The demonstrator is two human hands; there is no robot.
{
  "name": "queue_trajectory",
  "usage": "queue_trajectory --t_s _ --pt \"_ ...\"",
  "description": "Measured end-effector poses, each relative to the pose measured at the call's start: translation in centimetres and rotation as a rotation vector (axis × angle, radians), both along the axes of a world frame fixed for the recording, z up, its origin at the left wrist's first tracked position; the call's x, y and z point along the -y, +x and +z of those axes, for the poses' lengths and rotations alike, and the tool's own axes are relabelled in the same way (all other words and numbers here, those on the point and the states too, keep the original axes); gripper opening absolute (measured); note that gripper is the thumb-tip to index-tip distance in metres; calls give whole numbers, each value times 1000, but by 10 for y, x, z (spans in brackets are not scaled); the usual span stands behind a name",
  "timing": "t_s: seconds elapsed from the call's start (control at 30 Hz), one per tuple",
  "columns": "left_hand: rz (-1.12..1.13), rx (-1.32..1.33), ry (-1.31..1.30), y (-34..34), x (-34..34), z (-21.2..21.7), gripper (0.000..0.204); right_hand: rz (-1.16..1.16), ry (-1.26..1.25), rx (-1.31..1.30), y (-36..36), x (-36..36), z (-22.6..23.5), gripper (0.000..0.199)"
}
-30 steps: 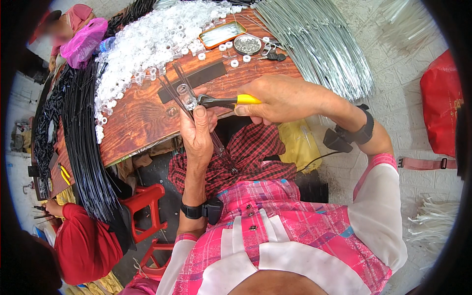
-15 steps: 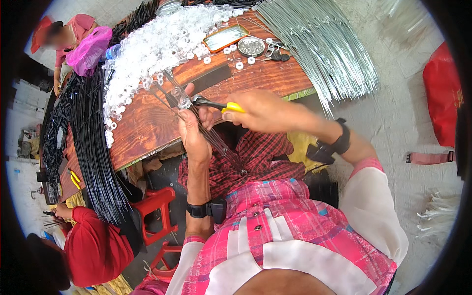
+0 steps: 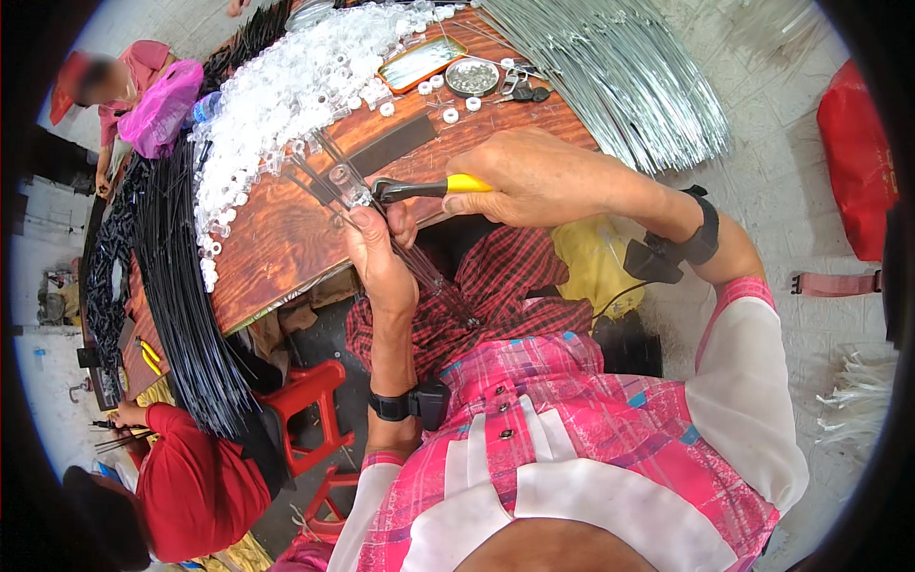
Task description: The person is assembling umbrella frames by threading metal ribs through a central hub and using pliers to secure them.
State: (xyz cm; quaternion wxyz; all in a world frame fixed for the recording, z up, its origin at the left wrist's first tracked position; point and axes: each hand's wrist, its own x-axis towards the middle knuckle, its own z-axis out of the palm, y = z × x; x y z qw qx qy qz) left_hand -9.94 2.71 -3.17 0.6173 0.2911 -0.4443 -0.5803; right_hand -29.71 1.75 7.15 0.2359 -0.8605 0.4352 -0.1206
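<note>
My left hand (image 3: 383,262) is closed around a bundle of thin metal rods (image 3: 431,278), which slants from over the table edge down to my lap. A clear plastic cylinder (image 3: 343,177) sits among the rods just above my left thumb. My right hand (image 3: 529,176) grips pliers (image 3: 412,189) with yellow handles and dark metal jaws. Their jaws are at the lower end of the clear cylinder, beside my left fingertips; what lies between them is too small to make out.
A wooden table (image 3: 276,248) bears a heap of clear and white plastic pieces (image 3: 286,95), silver rods (image 3: 620,76), black rods (image 3: 176,276), a dark bar (image 3: 391,145), a tray (image 3: 422,63) and a round dish (image 3: 472,78). Red stools (image 3: 310,419) and two people are at left.
My right hand has risen slightly, and the pliers now lie nearly level with more of their handle showing. My left hand still holds the rods. The view has shifted a little.
</note>
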Motion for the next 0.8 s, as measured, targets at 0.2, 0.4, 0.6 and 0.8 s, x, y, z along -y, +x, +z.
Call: queue_trajectory --t_s 0.2,0.4,0.6,0.8 --pt "54 48 -29 -3 4 -8 57 -76 -84 57 11 -7 -24 33" --pt "-75 -79 -25 15 6 -26 57 -115 -98 -90 -20 20 -57 33" --pt "-119 -31 110 32 -7 -60 37 -161 -563 -172 -45 44 -116 37" --pt "-55 -95 -20 59 -1 5 28 -209 -843 -122 -53 46 -127 37"
